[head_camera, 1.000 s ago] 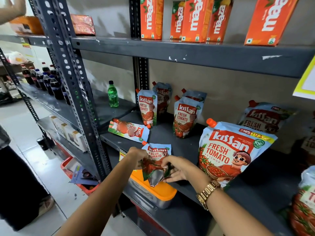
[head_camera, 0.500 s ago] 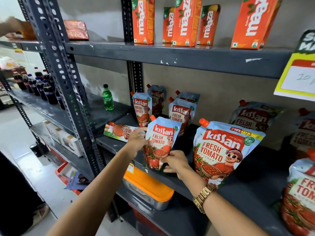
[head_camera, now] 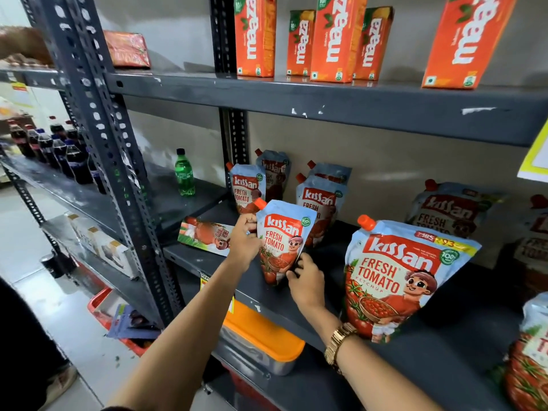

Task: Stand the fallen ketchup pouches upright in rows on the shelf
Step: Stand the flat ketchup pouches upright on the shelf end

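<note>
A small Kissan ketchup pouch (head_camera: pixel 281 241) stands upright near the front of the grey shelf (head_camera: pixel 207 259). My left hand (head_camera: pixel 244 241) grips its left edge and my right hand (head_camera: pixel 305 280) holds its lower right corner. One small pouch (head_camera: pixel 206 234) lies flat at the shelf's left end. Behind stand several small pouches: one at the left (head_camera: pixel 244 188) and one at the right (head_camera: pixel 321 203), each with another behind it. A large pouch (head_camera: pixel 400 277) stands to the right, with more large ones (head_camera: pixel 447 215) behind it and at the frame's right edge.
Orange Maaza cartons (head_camera: pixel 332 40) line the shelf above. A green bottle (head_camera: pixel 184 173) and dark soda bottles (head_camera: pixel 59 152) stand on the left rack. An orange-lidded box (head_camera: pixel 261 336) sits on the shelf below. A perforated steel upright (head_camera: pixel 103 143) rises at the left. Another person's hand (head_camera: pixel 23 46) reaches in at top left.
The pouch I held tipped over at the shelf's front edge has been raised upright and moved back onto the shelf. Both hands stay on it.
</note>
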